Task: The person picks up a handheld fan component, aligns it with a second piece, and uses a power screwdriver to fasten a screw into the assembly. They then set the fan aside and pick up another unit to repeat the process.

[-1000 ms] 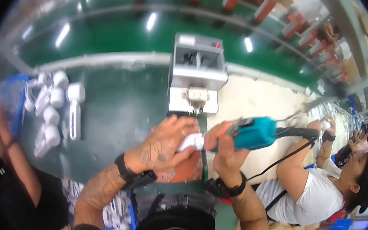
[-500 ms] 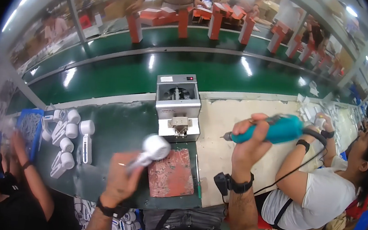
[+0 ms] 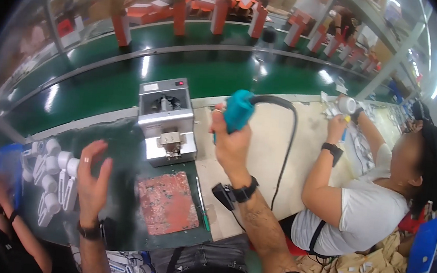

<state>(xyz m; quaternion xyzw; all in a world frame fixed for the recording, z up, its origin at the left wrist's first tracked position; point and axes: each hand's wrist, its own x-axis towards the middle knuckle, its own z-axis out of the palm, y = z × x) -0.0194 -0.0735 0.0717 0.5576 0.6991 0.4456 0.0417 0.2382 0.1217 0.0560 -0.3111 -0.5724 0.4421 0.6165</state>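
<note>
My right hand (image 3: 232, 144) is wrapped round a teal electric screwdriver (image 3: 239, 109), raised over the right side of the bench. A black cable loops from its back end. My left hand (image 3: 93, 180) is open with fingers apart, holding nothing, above the dark green bench beside several white devices (image 3: 48, 182) with drum-shaped heads and flat handles. Between my hands stands a silver screw feeder (image 3: 168, 124). In front of it lies a worn red pad (image 3: 167, 202), and a green-handled screwdriver (image 3: 202, 204) rests along the pad's right side.
At right a co-worker (image 3: 353, 207) handles a white device (image 3: 347, 104). Another person's arm (image 3: 22, 233) reaches in at left near a blue bin (image 3: 10, 164). Beyond the bench runs a green conveyor (image 3: 182, 75) with orange-and-white boxes (image 3: 220, 13). More white parts (image 3: 126, 271) lie below the bench edge.
The white device has left my left hand, which has moved left and opened. The electric screwdriver in my right hand has swung more upright. The view has shifted right.
</note>
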